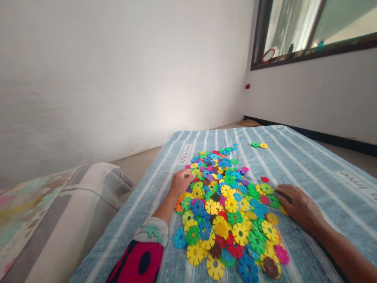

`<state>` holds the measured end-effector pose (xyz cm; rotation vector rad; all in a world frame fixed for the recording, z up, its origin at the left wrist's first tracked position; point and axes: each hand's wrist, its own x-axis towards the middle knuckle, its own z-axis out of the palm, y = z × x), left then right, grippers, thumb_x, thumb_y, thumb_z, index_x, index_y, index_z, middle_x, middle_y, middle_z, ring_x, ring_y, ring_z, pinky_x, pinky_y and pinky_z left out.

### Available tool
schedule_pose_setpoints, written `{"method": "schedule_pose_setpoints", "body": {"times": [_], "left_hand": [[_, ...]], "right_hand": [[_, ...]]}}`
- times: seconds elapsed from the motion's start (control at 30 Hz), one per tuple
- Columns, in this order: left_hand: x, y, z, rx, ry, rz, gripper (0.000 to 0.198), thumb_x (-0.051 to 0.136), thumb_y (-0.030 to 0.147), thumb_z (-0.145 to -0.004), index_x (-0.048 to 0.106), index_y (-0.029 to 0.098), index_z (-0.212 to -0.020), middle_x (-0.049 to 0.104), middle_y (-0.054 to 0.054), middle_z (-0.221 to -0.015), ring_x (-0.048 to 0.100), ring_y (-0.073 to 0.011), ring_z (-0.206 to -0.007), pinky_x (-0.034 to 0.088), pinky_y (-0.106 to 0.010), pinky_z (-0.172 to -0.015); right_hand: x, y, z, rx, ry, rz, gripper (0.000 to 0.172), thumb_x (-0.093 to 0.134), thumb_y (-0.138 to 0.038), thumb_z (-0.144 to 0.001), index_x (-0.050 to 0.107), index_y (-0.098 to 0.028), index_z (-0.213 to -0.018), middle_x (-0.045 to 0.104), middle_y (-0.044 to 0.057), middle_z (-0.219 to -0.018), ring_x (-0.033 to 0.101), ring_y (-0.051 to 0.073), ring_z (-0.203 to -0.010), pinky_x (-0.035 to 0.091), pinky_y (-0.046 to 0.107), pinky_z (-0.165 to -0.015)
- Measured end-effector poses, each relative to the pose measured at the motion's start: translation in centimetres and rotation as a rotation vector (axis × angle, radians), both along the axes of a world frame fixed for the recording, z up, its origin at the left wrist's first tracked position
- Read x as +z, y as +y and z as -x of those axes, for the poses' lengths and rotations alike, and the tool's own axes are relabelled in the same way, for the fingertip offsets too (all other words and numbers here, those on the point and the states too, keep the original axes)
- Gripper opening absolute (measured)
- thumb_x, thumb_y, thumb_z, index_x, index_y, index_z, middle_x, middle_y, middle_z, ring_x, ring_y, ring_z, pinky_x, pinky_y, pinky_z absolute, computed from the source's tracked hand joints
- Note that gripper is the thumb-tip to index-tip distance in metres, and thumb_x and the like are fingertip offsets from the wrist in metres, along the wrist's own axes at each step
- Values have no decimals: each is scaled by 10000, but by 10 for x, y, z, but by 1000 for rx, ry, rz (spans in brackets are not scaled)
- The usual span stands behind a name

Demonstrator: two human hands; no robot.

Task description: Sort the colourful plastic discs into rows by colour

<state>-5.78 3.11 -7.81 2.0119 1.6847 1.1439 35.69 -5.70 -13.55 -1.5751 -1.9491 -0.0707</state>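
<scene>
Left hand (179,183), right hand (302,205) flank notched discs (235,217) on striped cloth (330,177).

Slotted plastic discs (220,226): many, overlapping, so I cannot fix a total from here; two, a green disc (255,145) and a yellow disc (263,146), lie apart. Hands: two, left hand (181,182) and right hand (301,205). Striped cloth (297,161): one. Window (294,27): one. Red-rimmed mirror (268,56): one.
</scene>
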Motion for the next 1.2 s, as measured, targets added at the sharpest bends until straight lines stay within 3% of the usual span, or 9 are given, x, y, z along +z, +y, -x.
{"method": "schedule_pose_setpoints", "body": {"times": [0.37, 0.6, 1.2], "left_hand": [[12, -6, 0, -138, 11, 93, 142, 709, 352, -606, 665, 221, -574, 681, -49, -1144, 611, -243, -1100, 416, -359, -1011], [19, -12, 4, -200, 20, 178, 140, 717, 356, -618, 710, 224, -665, 628, -75, -1267, 566, -269, -1187, 371, -389, -1056], [17, -7, 2, -216, 24, 168, 170, 692, 402, -648, 715, 233, -661, 643, -58, -1256, 578, -279, -1173, 378, -388, -1057]], "right_hand": [[-1, 0, 0, 0, 2, -6, 320, 461, -397, -877, 714, -222, -963, 688, 89, -1088, 626, 269, -1029, 499, 428, -910], [1, 0, -1, 3, -2, 4, 331, 453, -405, -886, 709, -214, -974, 682, 93, -1092, 621, 268, -1029, 493, 427, -913], [9, -3, 12, -19, 38, -23, 268, 465, -344, -884, 697, -218, -930, 685, 84, -1031, 624, 241, -987, 490, 400, -897]]}}
